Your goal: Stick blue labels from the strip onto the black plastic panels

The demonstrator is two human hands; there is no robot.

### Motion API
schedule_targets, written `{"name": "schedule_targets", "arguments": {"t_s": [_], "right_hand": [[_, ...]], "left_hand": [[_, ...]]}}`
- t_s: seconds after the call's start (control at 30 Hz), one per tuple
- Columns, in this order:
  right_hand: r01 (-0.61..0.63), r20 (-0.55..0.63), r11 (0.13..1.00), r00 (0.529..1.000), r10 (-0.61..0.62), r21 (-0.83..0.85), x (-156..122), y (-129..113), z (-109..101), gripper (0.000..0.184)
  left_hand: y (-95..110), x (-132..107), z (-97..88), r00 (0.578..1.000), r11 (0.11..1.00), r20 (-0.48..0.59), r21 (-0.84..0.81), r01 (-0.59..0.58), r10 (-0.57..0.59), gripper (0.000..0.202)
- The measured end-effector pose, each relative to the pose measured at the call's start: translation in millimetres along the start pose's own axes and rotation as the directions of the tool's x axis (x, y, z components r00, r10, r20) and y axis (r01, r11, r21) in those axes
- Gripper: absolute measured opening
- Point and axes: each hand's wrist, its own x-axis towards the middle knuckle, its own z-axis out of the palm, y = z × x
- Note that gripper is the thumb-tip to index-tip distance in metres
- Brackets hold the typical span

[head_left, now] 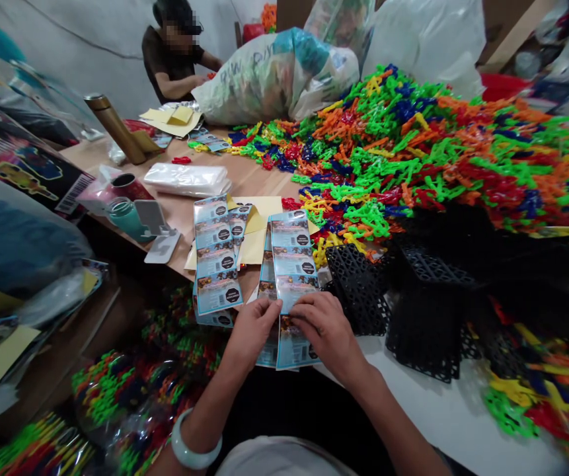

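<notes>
Both my hands work on a strip of printed blue labels (291,264) lying at the table's near edge. My left hand (252,330) pinches the strip's left side, fingers closed on it. My right hand (326,327) is curled over the strip's lower part, fingertips pressed on a label. A second strip of the same labels (216,254) lies just to the left, over yellow backing sheets (259,228). A pale bangle (192,449) circles my left wrist.
A big heap of coloured plastic pieces (413,145) covers the table's right half, with black grid plates (423,291) in front. A person (172,56) sits at the far end beside stuffed plastic bags (269,76). A gold flask (115,129), teal cup (125,215) and phone stand (158,231) stand left.
</notes>
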Motion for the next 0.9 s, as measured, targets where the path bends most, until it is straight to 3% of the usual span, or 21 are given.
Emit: {"name": "schedule_targets", "arguments": {"t_s": [0.2,0.53,0.8,0.9], "right_hand": [[-0.025,0.012,0.999,1.0,0.026,-0.024,-1,-6,3,0.01],[-0.004,0.012,0.987,1.0,0.006,-0.163,-5,-15,8,0.014],[-0.023,0.013,0.999,1.0,0.023,0.028,-8,-9,7,0.006],[0.019,-0.013,1.0,1.0,-0.019,0.0,-7,-10,7,0.008]], "left_hand": [[-8,-1,6.4,1.0,1.0,0.028,0.002,0.009,-0.009,0.037],[-8,-5,12.8,0.999,0.999,-0.048,0.031,0.008,-0.006,0.042],[-7,-6,9.6,1.0,0.998,-0.022,0.061,0.01,-0.008,0.039],[-7,-5,9.0,1.0,0.998,-0.028,0.07,0.006,-0.004,0.038]]}}
